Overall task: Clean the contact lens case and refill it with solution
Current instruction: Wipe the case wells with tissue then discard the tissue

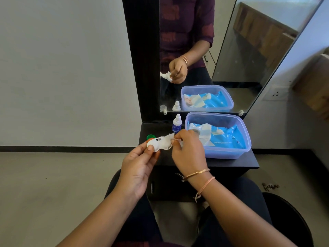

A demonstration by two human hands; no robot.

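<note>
My left hand (pixel 138 168) grips the white contact lens case (pixel 157 144) by its left end, thumb on top, above the front of the black shelf. My right hand (pixel 187 152) pinches a white tissue (pixel 170 137) against the case's right well. A green cap (pixel 151 137) lies on the shelf just behind the case. The small solution bottle (pixel 176 123), white with a blue label, stands upright behind my hands with its cap on.
A clear plastic tub (pixel 229 153) holding a blue wipes pack (pixel 227 138) sits on the right of the black shelf (pixel 249 164). A mirror (pixel 222 50) rises behind the shelf. My knees are below the shelf, and grey floor lies to the left.
</note>
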